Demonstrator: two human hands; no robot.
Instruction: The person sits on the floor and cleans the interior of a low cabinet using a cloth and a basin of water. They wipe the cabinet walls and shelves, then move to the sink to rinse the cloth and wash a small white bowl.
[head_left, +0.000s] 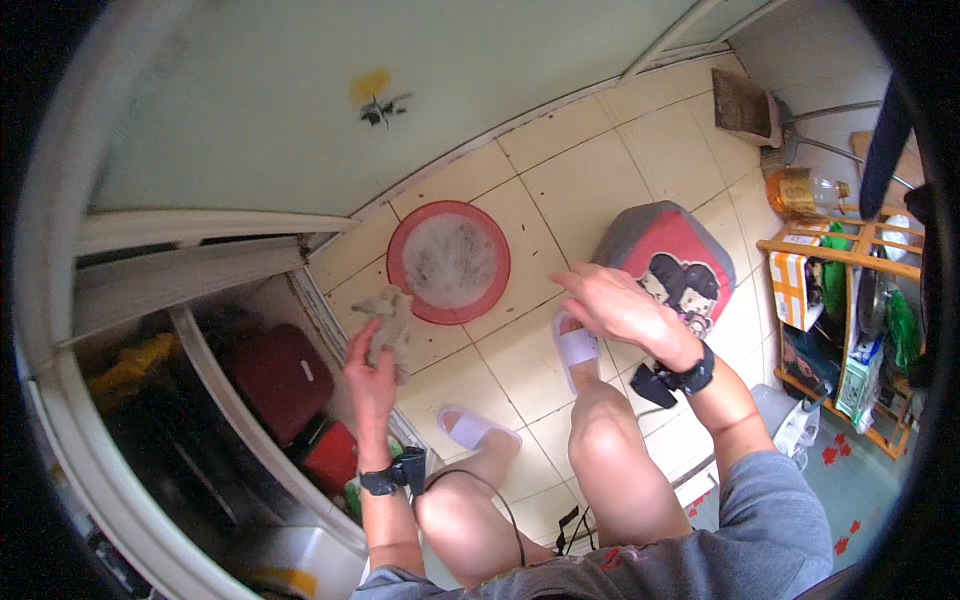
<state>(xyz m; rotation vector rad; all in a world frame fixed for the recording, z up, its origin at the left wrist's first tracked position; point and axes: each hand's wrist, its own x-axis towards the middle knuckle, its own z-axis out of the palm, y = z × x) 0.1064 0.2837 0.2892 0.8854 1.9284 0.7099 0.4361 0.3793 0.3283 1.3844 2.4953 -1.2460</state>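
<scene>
My left hand (372, 375) grips a crumpled, greyish wet-looking cloth (388, 322), which hangs from the fingers just beside a round red plastic basin (496, 289). White suds (450, 259) cover the water in the basin, which stands on the floor. My right hand (619, 304) is in the air with thumb and fingers apart and nothing in it. Partly behind that hand sits a padded grey and red stool (679, 240) with cartoon figures on its top. Both wrists wear black straps with small devices.
Cream floor tiles (577, 150) carry scattered dark specks. A frosted glass panel (285, 127) borders the far side. At left an open cabinet holds a dark red case (281, 382). On the right, a wooden rack (847, 259) holds household goods beside an oil bottle (802, 191) and a dustpan (742, 109).
</scene>
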